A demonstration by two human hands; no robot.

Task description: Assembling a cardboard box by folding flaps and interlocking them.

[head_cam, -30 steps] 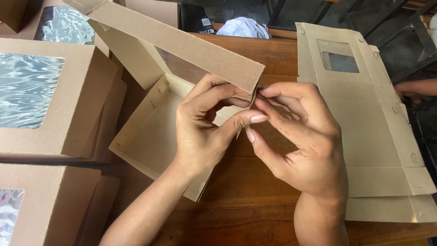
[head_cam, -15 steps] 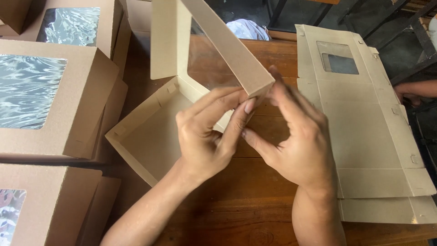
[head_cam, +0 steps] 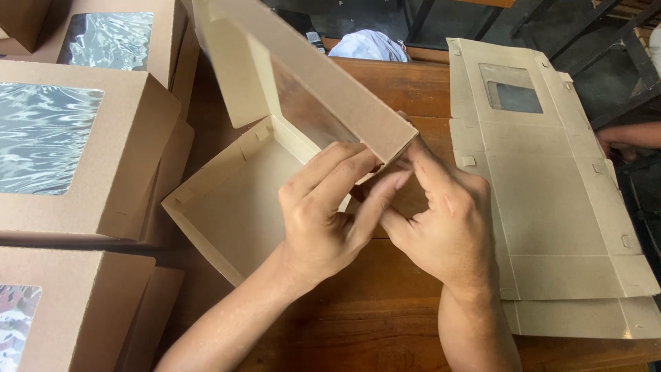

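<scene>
A half-folded brown cardboard box (head_cam: 234,200) lies on the wooden table (head_cam: 385,324), its windowed lid (head_cam: 310,89) raised and tilted over the tray part. My left hand (head_cam: 327,213) grips the box's near right corner, fingers pressed against the lid's front wall. My right hand (head_cam: 444,220) meets it at the same corner, fingertips pinching the cardboard flap there. The flap itself is mostly hidden by my fingers.
Finished window boxes (head_cam: 76,151) stand stacked at the left. Flat unfolded box blanks (head_cam: 551,207) lie in a pile at the right. A white cloth (head_cam: 368,47) sits at the table's far edge. Another person's arm (head_cam: 630,134) shows at the right.
The lid has swung up and leftward, opening the tray to view. Both hands stayed at the near right corner, shifting slightly as they fold it.
</scene>
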